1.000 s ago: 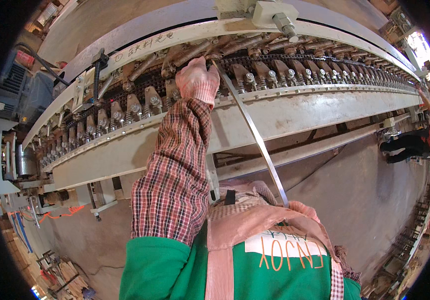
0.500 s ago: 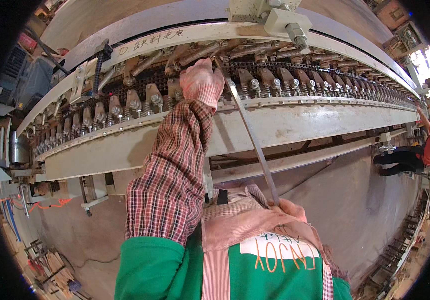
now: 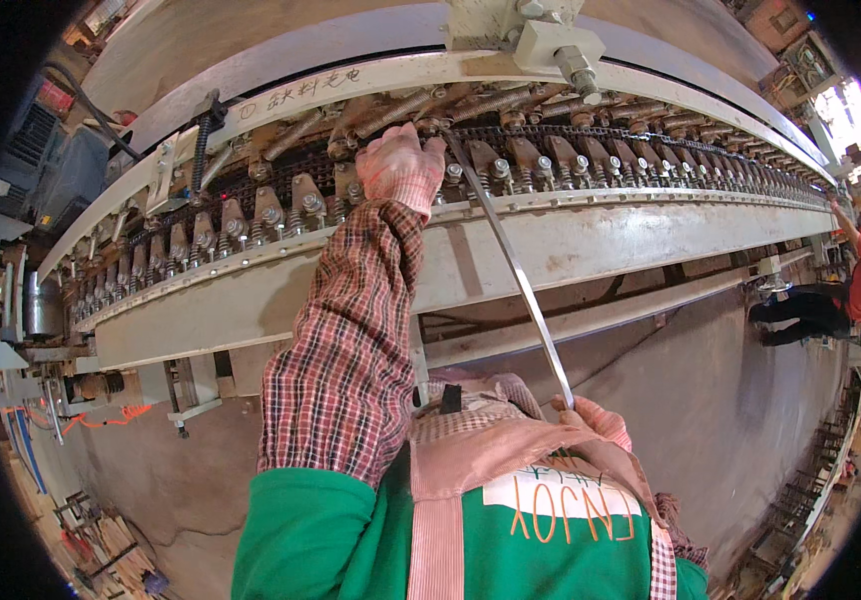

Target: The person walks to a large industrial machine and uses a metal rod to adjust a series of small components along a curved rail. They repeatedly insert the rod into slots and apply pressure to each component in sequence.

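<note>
My left hand (image 3: 401,166), in a pale pinkish glove, reaches across to a long machine with a row of brackets, springs and a chain (image 3: 296,170). Its fingers are curled in among the parts, and their tips are hidden. Just to the right of that hand is the upper end of a long flat metal bar (image 3: 516,265). The bar slants down toward my body, over the machine's pale beam. My right hand (image 3: 599,424), also gloved, is closed around the bar's lower end near my apron (image 3: 491,455); the apron partly covers this hand.
Coil springs (image 3: 496,103) lie beyond the bracket row, under a pale rail (image 3: 401,72). A large bolt (image 3: 579,75) hangs from a block above. Another person (image 3: 856,280) in a red top stands at the machine's far right. Wood pieces (image 3: 116,550) lie at lower left.
The bar has shifted slightly right, its upper end a little farther from my left hand. My right hand has moved right with it. The whole view has shifted slightly.
</note>
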`<state>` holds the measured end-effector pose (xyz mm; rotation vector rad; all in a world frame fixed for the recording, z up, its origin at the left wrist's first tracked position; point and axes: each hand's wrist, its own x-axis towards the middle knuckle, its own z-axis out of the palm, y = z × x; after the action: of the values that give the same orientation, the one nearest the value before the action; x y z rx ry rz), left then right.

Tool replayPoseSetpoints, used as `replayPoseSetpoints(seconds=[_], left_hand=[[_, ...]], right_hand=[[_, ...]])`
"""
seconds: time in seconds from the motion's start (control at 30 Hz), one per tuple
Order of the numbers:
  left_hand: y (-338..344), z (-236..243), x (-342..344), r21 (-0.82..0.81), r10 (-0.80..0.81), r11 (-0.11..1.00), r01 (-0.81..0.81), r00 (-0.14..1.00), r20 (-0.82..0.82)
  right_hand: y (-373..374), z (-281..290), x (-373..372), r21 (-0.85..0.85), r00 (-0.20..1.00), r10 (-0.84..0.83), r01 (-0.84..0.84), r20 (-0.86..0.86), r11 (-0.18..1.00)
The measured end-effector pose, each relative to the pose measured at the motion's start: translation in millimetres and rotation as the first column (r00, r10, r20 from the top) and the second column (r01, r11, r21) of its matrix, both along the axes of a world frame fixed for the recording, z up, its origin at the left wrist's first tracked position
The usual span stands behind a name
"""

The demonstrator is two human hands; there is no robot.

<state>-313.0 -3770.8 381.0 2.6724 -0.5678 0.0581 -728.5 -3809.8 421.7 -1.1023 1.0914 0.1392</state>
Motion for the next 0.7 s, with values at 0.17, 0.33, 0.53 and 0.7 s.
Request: replayPoseSetpoints(seconds=[0.17,0.33,0.53,0.7], left_hand=[[-0.2,2.8,-4.1,0.017,0.0,1.0,0.0,1.0,-0.008],[-2.4,9.4,-2.3,0.028,-0.037,0.999,0.037,0.999,-0.017],[1.3,-13.8,0.2,-0.033,-0.018,0.999,0.023,0.988,0.152],[-3.2,9.5,-4.8,0.058,-0.064,0.996,0.066,0.998,-0.025]], right_hand=[[-9.2,-24.8,-15.2,0.015,0.999,0.019,-0.02,0.033,1.0],[-18.4,-43.0,-17.4,0.017,0.995,0.045,-0.046,0.089,0.999],[-34.6,-10.6,6.8,-0.158,0.957,0.283,-0.289,-0.055,0.944],[-18.2,-13.1,16.6,-0.041,0.992,0.13,-0.13,-0.006,0.991]])
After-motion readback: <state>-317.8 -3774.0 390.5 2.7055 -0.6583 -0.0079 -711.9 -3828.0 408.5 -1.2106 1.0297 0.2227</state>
